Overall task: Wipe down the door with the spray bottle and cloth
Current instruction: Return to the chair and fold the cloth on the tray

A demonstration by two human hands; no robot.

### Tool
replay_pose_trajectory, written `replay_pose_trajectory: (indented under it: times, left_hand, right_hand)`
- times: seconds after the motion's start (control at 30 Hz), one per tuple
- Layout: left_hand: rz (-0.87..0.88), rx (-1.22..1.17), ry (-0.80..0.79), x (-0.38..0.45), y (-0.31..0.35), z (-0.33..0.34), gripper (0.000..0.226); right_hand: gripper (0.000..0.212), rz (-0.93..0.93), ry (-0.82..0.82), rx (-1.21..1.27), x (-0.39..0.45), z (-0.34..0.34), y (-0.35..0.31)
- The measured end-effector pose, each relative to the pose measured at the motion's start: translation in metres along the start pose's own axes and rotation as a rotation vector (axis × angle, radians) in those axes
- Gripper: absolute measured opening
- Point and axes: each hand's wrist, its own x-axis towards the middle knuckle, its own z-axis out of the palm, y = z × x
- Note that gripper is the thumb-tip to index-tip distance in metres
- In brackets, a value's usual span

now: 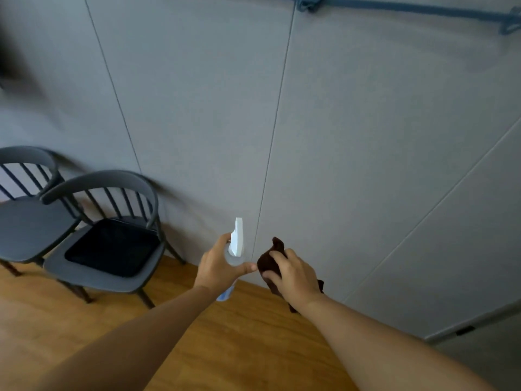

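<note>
Standing close to a grey panelled door, a person reaches both bare arms forward and down toward its lower part. Their left hand grips a clear spray bottle around its neck, fingers and thumb curled round it, with the white trigger head upright and pointing at the door. Whether the nozzle touches the door is unclear. The bottle's lower body shows beneath the hand, with a pale blue patch near its base. Just to the right of the bottle, their right hand holds a dark brown cloth, bunched up, with fingers curled over the top of it and the thumb tucked against its near side. One corner of the cloth sticks up above the fingers and other folds hang below the wrist. The two hands are almost touching, both low in front of the door and near a thin vertical seam that runs down it. High on the door, a blue-grey rail crosses it. Left of the door, two dark grey chairs with curved spindle backs stand on a wooden floor, the nearer one carrying a black seat pad.
</note>
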Motion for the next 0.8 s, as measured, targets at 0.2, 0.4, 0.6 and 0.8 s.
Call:
replay_pose_trajectory:
  times: [0.2,0.4,0.6,0.8]
  left_hand:
    - [0.021,-0.036,-0.071,0.039,-0.056,-0.078,0.104]
    - [0.023,-0.041,-0.127,0.072,-0.101,-0.159,0.103]
    - [-0.019,-0.07,-0.102,0.101,-0.148,-0.227,0.098]
    - [-0.101,-0.079,-0.044,0.137,-0.2,-0.298,0.098]
  right_hand:
    - [0.053,0.072,0.012,-0.015,0.048,0.032,-0.087]
    - [0.054,0.084,0.022,-0.016,0.105,0.052,-0.175]
    - [0.052,0.015,-0.007,0.005,0.162,0.08,-0.256]
    - [0.049,-0.098,-0.071,-0.001,0.229,0.123,-0.333]
